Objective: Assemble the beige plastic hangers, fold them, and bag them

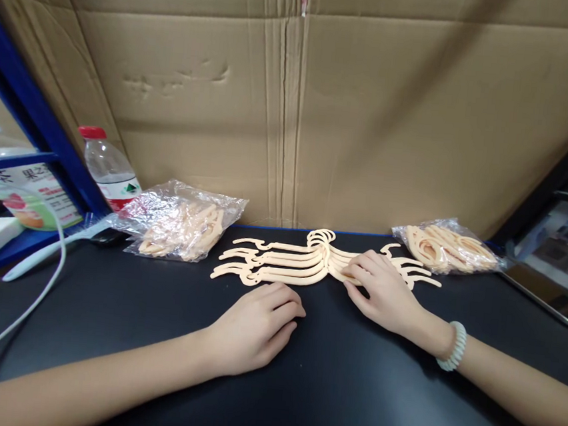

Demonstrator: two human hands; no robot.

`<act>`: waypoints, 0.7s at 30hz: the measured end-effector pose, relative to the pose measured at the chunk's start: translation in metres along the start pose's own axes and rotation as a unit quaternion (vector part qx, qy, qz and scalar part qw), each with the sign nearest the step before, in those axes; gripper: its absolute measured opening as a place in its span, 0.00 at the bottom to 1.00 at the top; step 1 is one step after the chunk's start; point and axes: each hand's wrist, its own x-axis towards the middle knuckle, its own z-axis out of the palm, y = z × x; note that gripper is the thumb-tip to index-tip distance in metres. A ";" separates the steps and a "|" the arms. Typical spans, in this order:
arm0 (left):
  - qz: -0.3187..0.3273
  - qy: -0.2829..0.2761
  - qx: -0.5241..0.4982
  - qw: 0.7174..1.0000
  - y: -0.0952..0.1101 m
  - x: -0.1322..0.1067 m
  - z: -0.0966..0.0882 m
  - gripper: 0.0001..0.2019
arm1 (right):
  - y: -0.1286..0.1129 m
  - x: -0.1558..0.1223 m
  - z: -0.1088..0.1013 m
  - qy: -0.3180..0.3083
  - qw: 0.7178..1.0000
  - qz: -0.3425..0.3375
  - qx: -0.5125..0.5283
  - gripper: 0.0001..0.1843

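Note:
Several cream plastic hangers (284,260) lie overlapped in a flat row on the black tabletop (338,385), hooks meeting near the middle. My right hand (382,289) rests on the right half of the row, fingers stretched over the hangers, holding nothing. My left hand (255,327) lies on the table just in front of the row, fingers loosely curled under and apart from the hangers; nothing shows in it. A pale coiled band (456,347) sits on my right wrist.
Two clear plastic bags of the same hangers lie at the back, one on the left (183,220), one on the right (446,245). A cardboard wall (299,107) stands behind. A water bottle (110,169), a white cable (41,277) and blue shelving (31,128) are at the left.

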 end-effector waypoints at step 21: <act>0.012 -0.001 -0.011 1.000 0.002 0.000 -0.001 0.11 | 0.025 -0.018 -0.020 -0.008 0.991 0.105 0.076 0.06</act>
